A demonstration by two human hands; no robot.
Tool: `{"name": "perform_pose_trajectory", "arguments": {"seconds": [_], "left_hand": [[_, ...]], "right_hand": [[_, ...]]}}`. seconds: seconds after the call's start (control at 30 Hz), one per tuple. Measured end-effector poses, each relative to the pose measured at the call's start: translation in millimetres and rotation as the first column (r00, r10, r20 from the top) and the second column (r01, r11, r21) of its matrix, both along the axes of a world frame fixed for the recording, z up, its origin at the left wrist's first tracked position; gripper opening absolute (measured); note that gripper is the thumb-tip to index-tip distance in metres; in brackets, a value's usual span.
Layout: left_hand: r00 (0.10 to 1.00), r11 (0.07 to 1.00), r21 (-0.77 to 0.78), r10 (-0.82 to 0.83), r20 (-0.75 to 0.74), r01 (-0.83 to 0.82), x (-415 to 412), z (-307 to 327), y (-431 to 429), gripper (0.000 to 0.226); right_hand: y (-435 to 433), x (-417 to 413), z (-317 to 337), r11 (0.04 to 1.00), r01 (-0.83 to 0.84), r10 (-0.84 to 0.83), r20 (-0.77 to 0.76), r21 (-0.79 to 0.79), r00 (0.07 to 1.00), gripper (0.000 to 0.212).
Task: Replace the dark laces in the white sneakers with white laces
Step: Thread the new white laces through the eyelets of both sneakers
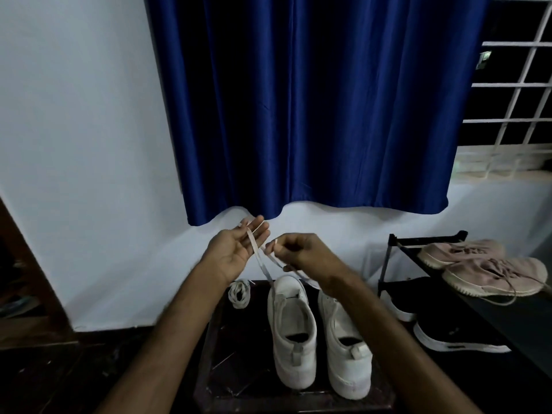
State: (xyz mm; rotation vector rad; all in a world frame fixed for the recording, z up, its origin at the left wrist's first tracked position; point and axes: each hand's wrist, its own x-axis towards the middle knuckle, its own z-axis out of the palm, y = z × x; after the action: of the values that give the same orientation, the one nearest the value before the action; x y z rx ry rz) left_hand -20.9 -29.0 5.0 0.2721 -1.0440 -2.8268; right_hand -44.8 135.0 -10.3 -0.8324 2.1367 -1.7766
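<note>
Left hand [236,249], fingers straight, carries the white lace [259,258]; right hand [298,249] pinches its tip. The sneakers [291,330] stand just below both hands. Best practice: even the two ends before threading further.

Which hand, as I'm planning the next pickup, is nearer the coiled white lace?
Left. The left hand is above the coiled lace; the right hand, pinching the long lace, is up and to its right.

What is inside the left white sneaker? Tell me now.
In the left white sneaker, only a dark insole shows. Its toe end is covered by the tongue.
</note>
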Motion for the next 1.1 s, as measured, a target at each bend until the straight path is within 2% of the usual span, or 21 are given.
{"name": "perform_pose_trajectory", "arguments": {"seconds": [0.1, 0.2, 0.33, 0.4, 0.57, 0.6, 0.63, 0.67, 0.7, 0.73, 0.77, 0.8, 0.83, 0.87, 0.9, 0.93, 1.1], "left_hand": [[0.999, 0.996, 0.076, 0.047, 0.003, -0.047, -1, -10, -1, 0.018], [0.994, 0.991, 0.078, 0.103, 0.029, -0.105, -4, -19, -10, 0.020], [0.978, 0.981, 0.049, 0.185, 0.093, -0.190, -3, -36, -35, 0.020], [0.971, 0.979, -0.026, 0.203, 0.125, -0.201, 1, -48, -49, 0.020], [0.938, 0.961, -0.206, 0.234, 0.255, -0.184, 20, -81, -64, 0.017], [0.931, 0.947, -0.291, 0.224, 0.287, -0.138, 25, -87, -65, 0.013], [0.921, 0.896, -0.442, 0.213, 0.326, -0.051, 32, -92, -64, 0.013], [0.903, 0.740, -0.664, 0.210, 0.375, 0.104, 37, -97, -64, 0.021], [0.879, 0.425, -0.863, 0.253, 0.404, 0.274, 41, -101, -63, 0.028], [0.874, 0.032, -0.936, 0.346, 0.340, 0.351, 44, -102, -60, 0.033], [0.905, -0.251, -0.924, 0.385, 0.179, 0.290, 45, -98, -53, 0.035], [0.947, -0.323, -0.938, 0.321, 0.017, 0.127, 48, -89, -42, 0.035], [0.977, -0.246, -0.968, 0.197, -0.086, -0.036, 50, -79, -29, 0.033], [0.988, -0.088, -0.987, 0.067, -0.137, -0.131, 51, -69, -16, 0.029], [0.990, 0.065, -0.989, -0.035, -0.135, -0.132, 50, -62, -4, 0.027], [0.988, 0.155, -0.981, -0.084, -0.127, -0.113, 49, -62, 4, 0.025], [0.988, 0.379, -0.915, -0.007, -0.153, -0.139, 50, -74, 13, 0.012]], "right_hand": [[-12, 8, -18, 0.993, -0.105, 0.110, 0.113, -0.050, 0.987, 0.021], [-17, 20, -30, 0.955, -0.250, 0.286, 0.273, -0.159, 0.918, 0.018], [-12, 16, -36, 0.955, -0.238, 0.279, 0.264, -0.176, 0.923, 0.022], [-6, 10, -36, 0.967, -0.214, 0.243, 0.254, -0.135, 0.936, 0.019], [7, -4, -30, 0.976, -0.191, 0.174, 0.154, 0.102, 0.973, 0.019], [8, -5, -29, 0.978, -0.178, 0.163, 0.138, 0.105, 0.977, 0.019], [8, -6, -29, 0.980, -0.171, 0.158, 0.131, 0.099, 0.979, 0.019], [8, -6, -29, 0.982, -0.167, 0.154, 0.135, 0.088, 0.979, 0.019], [7, -5, -28, 0.984, -0.161, 0.149, 0.149, 0.072, 0.978, 0.019], [5, -4, -28, 0.987, -0.150, 0.139, 0.169, 0.056, 0.976, 0.020], [4, -4, -27, 0.990, -0.138, 0.127, 0.188, 0.041, 0.974, 0.021], [2, -3, -26, 0.991, -0.128, 0.119, 0.198, 0.033, 0.973, 0.021], [0, -2, -26, 0.993, -0.118, 0.110, 0.195, 0.031, 0.975, 0.021], [-1, -2, -26, 0.994, -0.108, 0.101, 0.185, 0.029, 0.978, 0.020], [-2, -2, -26, 0.995, -0.095, 0.089, 0.176, 0.025, 0.980, 0.018], [-2, -2, -28, 0.997, -0.076, 0.072, 0.170, 0.018, 0.983, 0.017], [6, -1, -29, 0.999, -0.033, 0.032, 0.170, 0.008, 0.985, 0.018]]}}
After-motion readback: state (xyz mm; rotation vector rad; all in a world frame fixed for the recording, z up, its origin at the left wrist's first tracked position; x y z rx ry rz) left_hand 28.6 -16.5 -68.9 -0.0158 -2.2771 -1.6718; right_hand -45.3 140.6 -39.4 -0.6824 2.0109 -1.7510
